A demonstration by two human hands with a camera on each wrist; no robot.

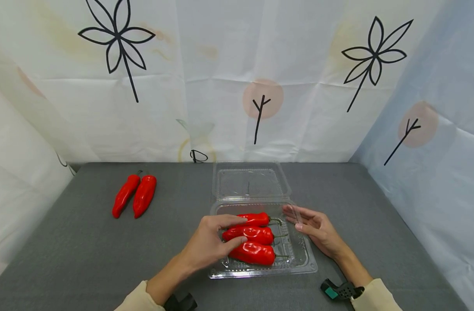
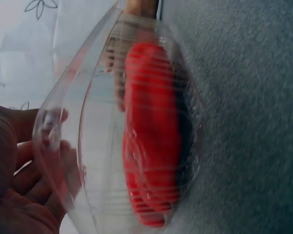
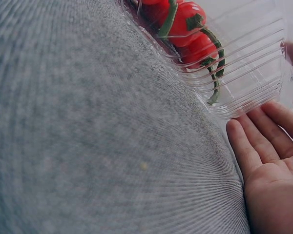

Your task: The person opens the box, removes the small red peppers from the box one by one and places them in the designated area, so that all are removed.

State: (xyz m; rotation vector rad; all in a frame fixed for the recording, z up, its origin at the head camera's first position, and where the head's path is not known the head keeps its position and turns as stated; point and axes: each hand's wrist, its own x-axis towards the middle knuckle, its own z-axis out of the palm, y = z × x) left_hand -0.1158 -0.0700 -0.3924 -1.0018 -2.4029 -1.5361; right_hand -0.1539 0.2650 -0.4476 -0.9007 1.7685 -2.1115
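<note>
From the head I see the left hand [image 1: 208,242] spread over red peppers [image 1: 257,233] laid parallel, perhaps to fit, in the clear container [image 1: 304,261]; left wrist, its fingers are parted; right wrist, the right hand's [image 3: 273,168] extended fingertips meet the container, likely steadying it

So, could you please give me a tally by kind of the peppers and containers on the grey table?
Clear plastic container: 1
Red peppers: 5 (3 inside it, 2 outside)
Total: 6
</note>
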